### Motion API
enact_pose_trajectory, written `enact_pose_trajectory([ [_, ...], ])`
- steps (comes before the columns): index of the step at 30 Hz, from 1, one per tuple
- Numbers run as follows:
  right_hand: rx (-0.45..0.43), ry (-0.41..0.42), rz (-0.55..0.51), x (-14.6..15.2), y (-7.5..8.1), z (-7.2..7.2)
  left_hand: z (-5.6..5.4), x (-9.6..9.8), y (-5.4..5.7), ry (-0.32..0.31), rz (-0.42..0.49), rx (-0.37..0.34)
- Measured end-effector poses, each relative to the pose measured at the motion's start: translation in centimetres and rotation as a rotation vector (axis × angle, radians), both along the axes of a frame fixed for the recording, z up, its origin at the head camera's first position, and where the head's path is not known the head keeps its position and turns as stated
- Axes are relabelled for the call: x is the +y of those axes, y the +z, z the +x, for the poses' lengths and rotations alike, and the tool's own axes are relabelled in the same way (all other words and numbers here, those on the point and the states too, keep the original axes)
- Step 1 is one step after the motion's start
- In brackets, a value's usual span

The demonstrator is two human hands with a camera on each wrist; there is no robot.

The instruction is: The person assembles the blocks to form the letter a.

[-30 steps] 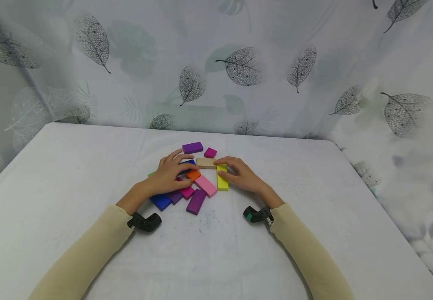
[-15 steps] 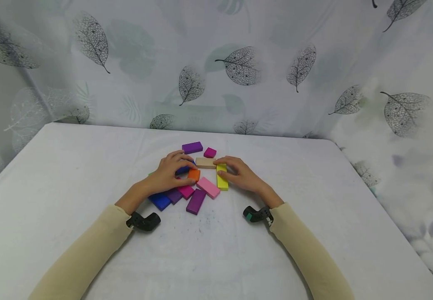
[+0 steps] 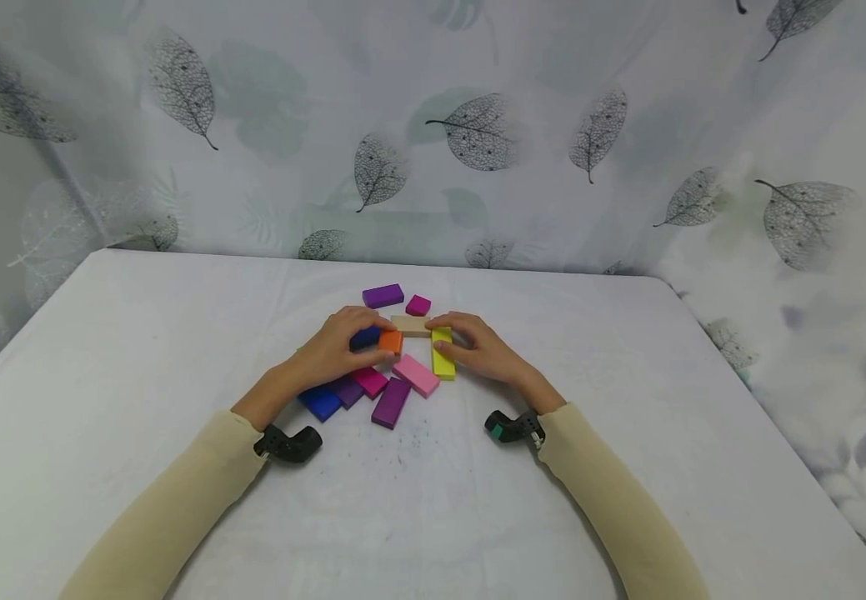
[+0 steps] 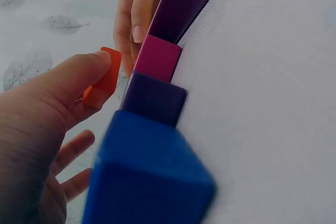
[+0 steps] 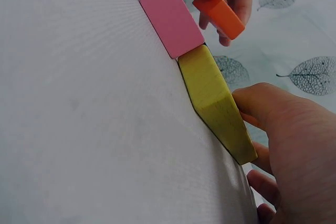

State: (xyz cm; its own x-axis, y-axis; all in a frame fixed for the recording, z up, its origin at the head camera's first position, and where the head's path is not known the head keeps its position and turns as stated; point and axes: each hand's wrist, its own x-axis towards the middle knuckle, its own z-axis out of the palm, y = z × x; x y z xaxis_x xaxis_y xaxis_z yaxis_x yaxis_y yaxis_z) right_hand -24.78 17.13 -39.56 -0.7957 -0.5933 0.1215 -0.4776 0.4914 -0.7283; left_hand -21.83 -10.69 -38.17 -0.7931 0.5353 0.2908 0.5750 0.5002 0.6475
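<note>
Well, the left hand now has the orange block pinched between thumb and finger; a second ago its fingers were spread wider and the block lay flatter, nearer seven o'clock of where it is now. The pink block, at between four and five o'clock from the orange one, has swung out towards the yellow block since then. The right hand has stayed put, thumb and fingers bent around the yellow block, at three o'clock on the worktop. The wooden block lies at two o'clock, against the yellow block's far end.

Much is covered, though. A dark blue block, at nine o'clock of the orange one, is partly behind the left hand's fingers. Whether the orange block touches the worktop, I can't tell. The right hand's farther fingers are hard to make out behind the yellow block. From the left wrist, the bright blue block looms up blurred and cut off at six o'clock, while the purple block runs out of view at twelve.
</note>
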Motion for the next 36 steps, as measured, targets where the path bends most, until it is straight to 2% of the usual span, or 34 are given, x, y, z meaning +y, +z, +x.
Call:
enact_pose_trajectory([
  [11, -0.030, -0.029, 0.016, 0.1, 0.0, 0.1, 0.6, 0.9, 0.6, 0.002, -0.047, 0.026],
  [14, -0.029, -0.034, 0.023, 0.1, 0.0, 0.0, 0.8, 1.1, 0.8, 0.000, -0.052, 0.008],
  [20, -0.013, -0.015, 0.013, 0.1, -0.2, -0.1, 1.2, 1.8, 1.3, -0.050, -0.034, -0.044],
  [25, 0.000, 0.000, -0.001, 0.1, -0.3, -0.2, 1.4, 2.6, 1.5, -0.073, -0.037, -0.059],
  [32, 0.040, 0.021, -0.015, 0.2, -0.3, -0.2, 2.2, 4.5, 1.9, -0.095, -0.078, -0.013],
  [36, 0.072, 0.043, -0.040, 0.2, -0.3, 0.0, 2.7, 5.5, 1.9, -0.138, -0.071, 0.040],
])
